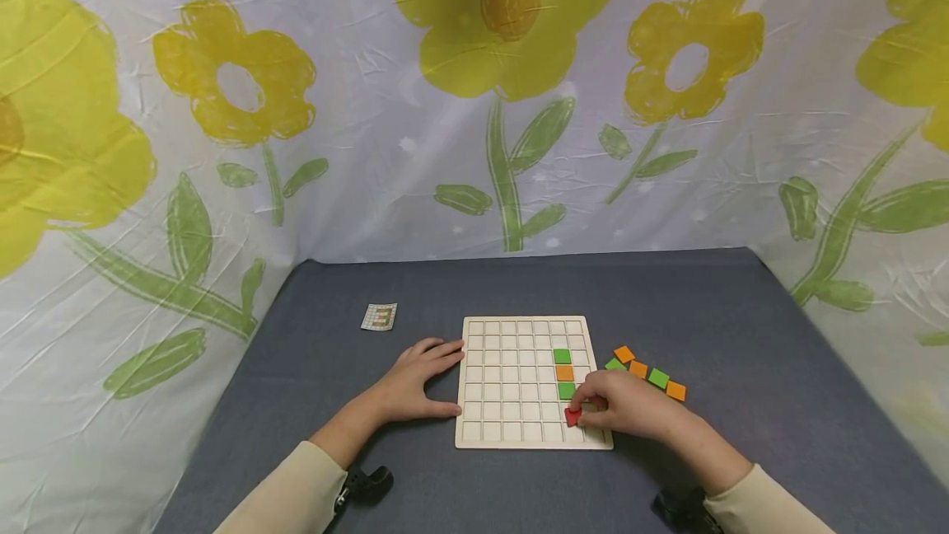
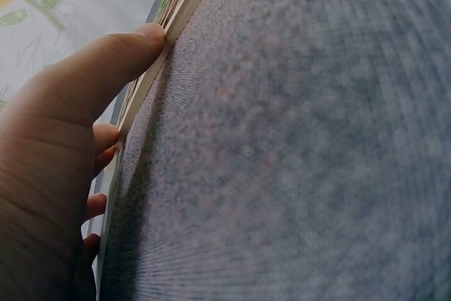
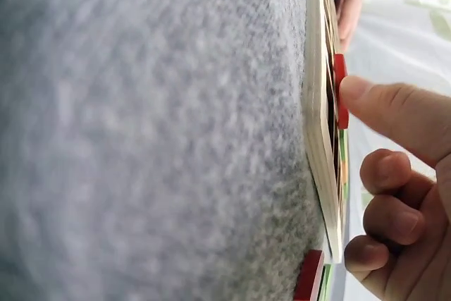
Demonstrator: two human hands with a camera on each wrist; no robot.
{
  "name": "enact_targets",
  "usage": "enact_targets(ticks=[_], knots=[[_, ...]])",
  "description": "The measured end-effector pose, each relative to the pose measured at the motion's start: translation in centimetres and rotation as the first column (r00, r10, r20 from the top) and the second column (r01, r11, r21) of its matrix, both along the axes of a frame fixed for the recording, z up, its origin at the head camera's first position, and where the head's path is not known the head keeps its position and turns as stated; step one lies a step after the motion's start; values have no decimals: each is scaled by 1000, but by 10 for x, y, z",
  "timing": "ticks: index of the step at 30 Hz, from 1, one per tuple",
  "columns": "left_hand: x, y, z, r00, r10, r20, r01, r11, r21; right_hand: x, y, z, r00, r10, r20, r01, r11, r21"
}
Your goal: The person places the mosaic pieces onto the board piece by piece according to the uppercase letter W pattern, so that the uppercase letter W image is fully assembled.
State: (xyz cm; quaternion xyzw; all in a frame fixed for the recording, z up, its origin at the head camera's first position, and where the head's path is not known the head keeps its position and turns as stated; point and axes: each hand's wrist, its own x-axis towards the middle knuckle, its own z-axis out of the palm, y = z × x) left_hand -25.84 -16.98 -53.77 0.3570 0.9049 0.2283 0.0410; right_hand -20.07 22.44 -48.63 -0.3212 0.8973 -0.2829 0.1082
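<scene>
The right hand pinches a red tile between thumb and finger, while the left hand lies spread, its thumb and fingertips touching the left edge of a wooden grid board. The red tile sits askew over the board, near its near right corner. Just beyond it, a green tile, an orange tile and a second green tile form a column. Off the board's right edge, loose orange and green tiles slant across the desk; the right wrist view shows another red piece there. Toward the desk's far left corner lies a small printed card. Flowered cloth hangs behind the desk's far edge.
</scene>
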Motion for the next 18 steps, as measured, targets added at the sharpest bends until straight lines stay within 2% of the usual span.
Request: enact_targets(ticks=[4,11,18], knots=[[1,0,2,1000,3,7,-3,1000,0,0,-1,0,1000,-7,0,7,1000,5],[1,0,2,1000,2,4,-2,1000,2,-2,-5,0,999,-3,-47,3,1000,15],[0,1,1,1000,-4,-9,4,1000,9,-3,-7,1,999,-15,-46,15,1000,5]])
